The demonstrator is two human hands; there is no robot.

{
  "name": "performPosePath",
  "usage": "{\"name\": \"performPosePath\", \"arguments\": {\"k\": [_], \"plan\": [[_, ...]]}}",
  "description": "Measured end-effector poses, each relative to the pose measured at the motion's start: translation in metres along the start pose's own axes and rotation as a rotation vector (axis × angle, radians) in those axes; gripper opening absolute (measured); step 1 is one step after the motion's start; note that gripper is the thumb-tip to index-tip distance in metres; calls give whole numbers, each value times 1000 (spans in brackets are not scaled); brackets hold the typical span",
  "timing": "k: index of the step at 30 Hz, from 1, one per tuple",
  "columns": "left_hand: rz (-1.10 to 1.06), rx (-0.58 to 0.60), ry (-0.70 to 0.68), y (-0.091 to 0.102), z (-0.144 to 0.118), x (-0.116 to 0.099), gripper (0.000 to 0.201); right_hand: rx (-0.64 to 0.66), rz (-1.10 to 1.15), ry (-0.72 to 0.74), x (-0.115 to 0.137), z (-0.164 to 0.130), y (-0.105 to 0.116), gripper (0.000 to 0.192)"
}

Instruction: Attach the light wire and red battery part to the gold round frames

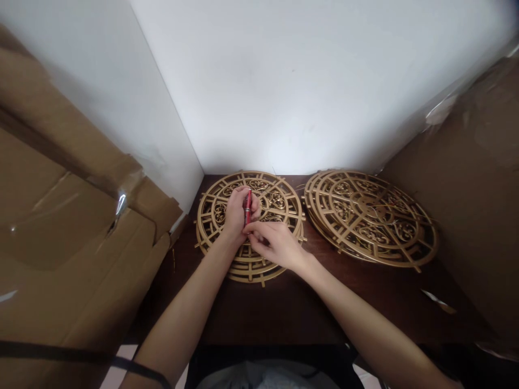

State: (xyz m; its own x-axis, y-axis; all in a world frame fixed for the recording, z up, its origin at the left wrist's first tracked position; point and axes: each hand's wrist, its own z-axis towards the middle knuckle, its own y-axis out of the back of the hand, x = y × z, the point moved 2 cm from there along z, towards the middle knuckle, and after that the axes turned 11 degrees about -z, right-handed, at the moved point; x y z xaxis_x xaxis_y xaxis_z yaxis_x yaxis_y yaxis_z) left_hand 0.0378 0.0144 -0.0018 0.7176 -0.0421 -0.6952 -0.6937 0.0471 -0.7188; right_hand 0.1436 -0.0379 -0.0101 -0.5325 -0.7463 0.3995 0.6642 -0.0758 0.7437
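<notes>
Hands meet over the left of two stacks of gold openwork discs on the dark table (332, 302). Your left hand (237, 213) rests on the near stack (219, 213), its fingers curled around a slim red tool (247, 207) that stands nearly upright over the disc's centre. Your right hand (275, 243) comes in from the side, fingers pinched narrow at the tool's lower end; whether they grip it or only touch it I cannot tell. By the look of it, you are setting the tool at the hub of the top disc. A next move would call for steadying that disc and keeping the tip on its mark. The second stack (371, 216) lies just beside, untouched, with cardboard (60, 227) to the left.
</notes>
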Motion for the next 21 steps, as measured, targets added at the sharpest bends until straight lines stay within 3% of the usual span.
{"name": "performPosePath", "arguments": {"k": [21], "plan": [[2, 13, -8, 0, -1, 1, 14, 23, -31, 68, -1, 0, 1, 21]]}}
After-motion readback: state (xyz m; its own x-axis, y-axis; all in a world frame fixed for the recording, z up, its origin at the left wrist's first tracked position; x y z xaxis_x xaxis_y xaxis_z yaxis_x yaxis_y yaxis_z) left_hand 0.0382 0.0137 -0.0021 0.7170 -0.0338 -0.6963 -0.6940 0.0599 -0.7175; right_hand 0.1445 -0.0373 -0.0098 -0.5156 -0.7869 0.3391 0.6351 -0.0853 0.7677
